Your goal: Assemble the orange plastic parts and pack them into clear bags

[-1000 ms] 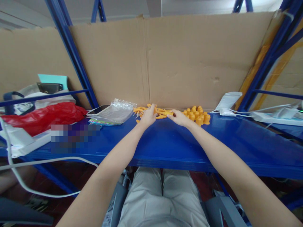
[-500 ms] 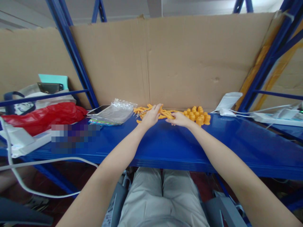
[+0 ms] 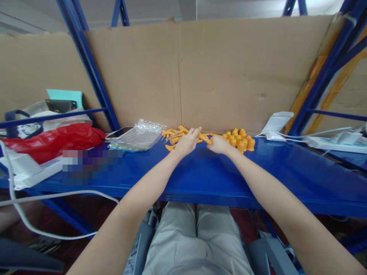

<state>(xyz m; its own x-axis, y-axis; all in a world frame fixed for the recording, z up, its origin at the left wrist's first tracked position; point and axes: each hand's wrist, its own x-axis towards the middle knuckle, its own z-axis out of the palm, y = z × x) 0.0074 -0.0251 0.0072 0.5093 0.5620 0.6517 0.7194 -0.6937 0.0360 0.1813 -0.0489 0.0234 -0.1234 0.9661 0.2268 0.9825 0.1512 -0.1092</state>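
Observation:
Both my hands are at the back of the blue shelf, over a loose pile of orange branched plastic pieces. My left hand reaches over the pile with its fingers stretched out and slightly apart; what lies under the palm is hidden. Just to its right, my right hand is closed on the end of an orange branched piece, which points left toward my left fingertips. A thicker orange tube and small silvery bits show at the pile's left side. Right of my hand stand several orange barrel-shaped pieces grouped together.
A clear plastic bag lies left of the pile. Farther left are a red plastic bag, a white power strip and a cable. A cardboard panel closes off the back. A white packet and wires sit at right.
My left hand has shifted slightly right and its fingers have straightened. Pieces on the pile's left have moved, and the thicker orange tube now shows. My right fingers have curled further in.

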